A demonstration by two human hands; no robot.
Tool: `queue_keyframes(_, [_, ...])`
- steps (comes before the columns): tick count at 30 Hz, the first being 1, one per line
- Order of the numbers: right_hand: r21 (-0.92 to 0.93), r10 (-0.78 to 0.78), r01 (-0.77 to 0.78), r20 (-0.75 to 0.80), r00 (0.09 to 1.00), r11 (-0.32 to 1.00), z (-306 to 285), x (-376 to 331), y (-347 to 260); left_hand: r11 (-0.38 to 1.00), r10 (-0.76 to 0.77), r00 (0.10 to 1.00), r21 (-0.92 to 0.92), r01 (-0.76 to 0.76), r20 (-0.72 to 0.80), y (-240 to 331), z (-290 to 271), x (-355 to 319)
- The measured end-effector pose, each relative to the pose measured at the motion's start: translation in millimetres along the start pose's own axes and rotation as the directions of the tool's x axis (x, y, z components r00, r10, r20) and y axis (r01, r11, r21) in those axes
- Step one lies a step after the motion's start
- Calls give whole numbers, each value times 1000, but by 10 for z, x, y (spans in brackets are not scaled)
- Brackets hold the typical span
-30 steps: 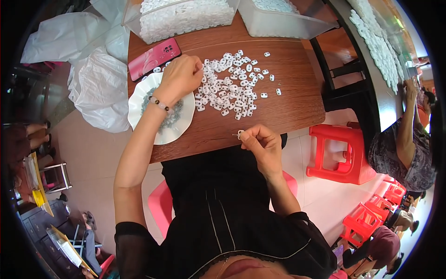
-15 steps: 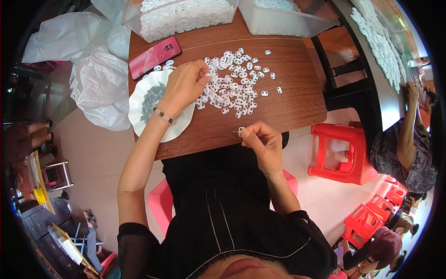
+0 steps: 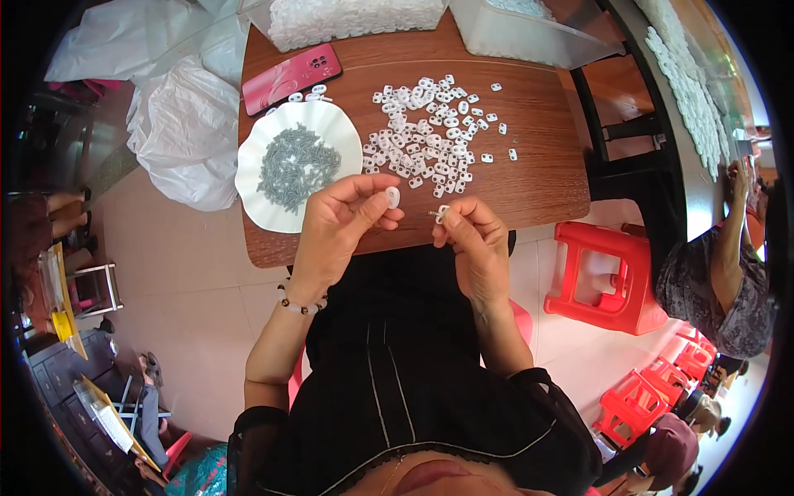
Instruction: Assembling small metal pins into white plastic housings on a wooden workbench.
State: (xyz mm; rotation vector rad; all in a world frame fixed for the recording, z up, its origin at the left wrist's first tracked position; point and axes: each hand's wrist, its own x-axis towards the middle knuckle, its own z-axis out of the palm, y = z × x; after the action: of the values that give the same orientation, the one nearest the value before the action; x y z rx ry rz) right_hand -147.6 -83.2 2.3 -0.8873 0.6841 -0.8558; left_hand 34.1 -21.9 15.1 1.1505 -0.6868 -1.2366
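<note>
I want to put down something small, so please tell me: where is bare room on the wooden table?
The widest bare patch of the wooden table is at right, between the loose white pieces and its right edge. A narrow strip is free between them and the right bin. The left is crowded by the plate and pink phone.

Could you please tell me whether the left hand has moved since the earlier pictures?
Yes: against the wooden table, the left hand has come from beside the white pieces toward the near edge.
</note>
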Motion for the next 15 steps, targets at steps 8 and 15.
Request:
queue_keyframes(8, [-45, 31, -30, 11, 999, 999, 140, 27, 36, 979, -115, 993, -169, 109, -24, -31, -98, -139])
queue_keyframes(15, [-54, 36, -31, 94, 995, 998, 296, 48, 74, 984, -101, 993, -152, 90, -67, -25, -219, -259])
